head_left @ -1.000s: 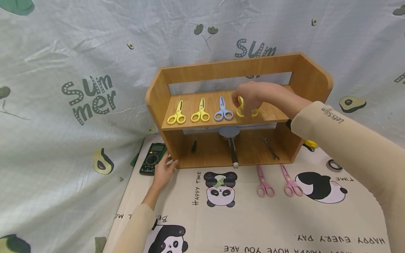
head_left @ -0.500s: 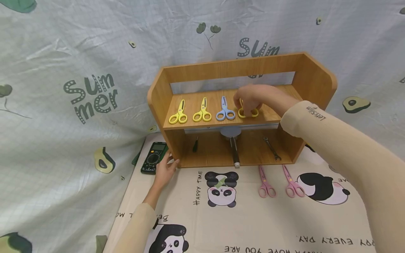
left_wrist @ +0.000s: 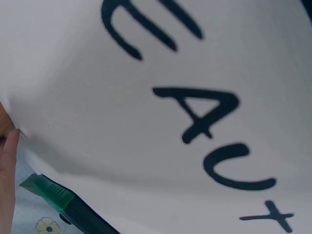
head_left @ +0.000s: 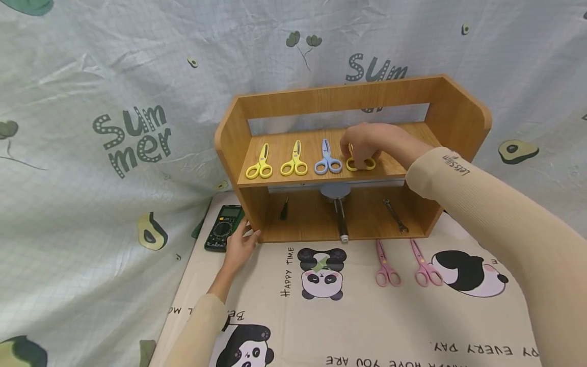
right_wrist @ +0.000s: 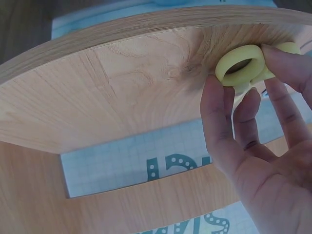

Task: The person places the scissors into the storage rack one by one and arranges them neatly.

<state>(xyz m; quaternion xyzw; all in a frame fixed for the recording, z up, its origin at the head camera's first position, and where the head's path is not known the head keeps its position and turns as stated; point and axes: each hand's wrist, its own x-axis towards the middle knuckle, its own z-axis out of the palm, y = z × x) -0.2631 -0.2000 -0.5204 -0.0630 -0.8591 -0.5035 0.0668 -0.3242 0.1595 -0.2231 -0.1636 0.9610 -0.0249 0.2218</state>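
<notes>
My right hand (head_left: 363, 145) reaches over the upper board of a wooden shelf (head_left: 321, 99) and holds a pair of yellow scissors (head_left: 361, 164) by its handle loops, blades largely hidden. In the right wrist view, the thumb and fingertips sit around the yellow loops close to the board. Left of it on that board lie blue scissors (head_left: 327, 162) and two yellow pairs, the middle yellow scissors (head_left: 294, 162) and the leftmost yellow scissors (head_left: 259, 165), blades pointing back. My left hand (head_left: 240, 248) touches the shelf's lower left front corner, fingers along its side.
On the lower board lie a screwdriver (head_left: 284, 209), a portafilter (head_left: 339, 206) and a wrench (head_left: 395, 216). Two pink scissors (head_left: 388, 272) lie on the table before the shelf. A multimeter (head_left: 223, 229) lies left of it. The left wrist view shows a green-and-black utility knife (left_wrist: 73, 207).
My right hand settles slightly lower over the yellow scissors and stays there. The left hand keeps its place at the shelf corner. The head view shifts slightly.
</notes>
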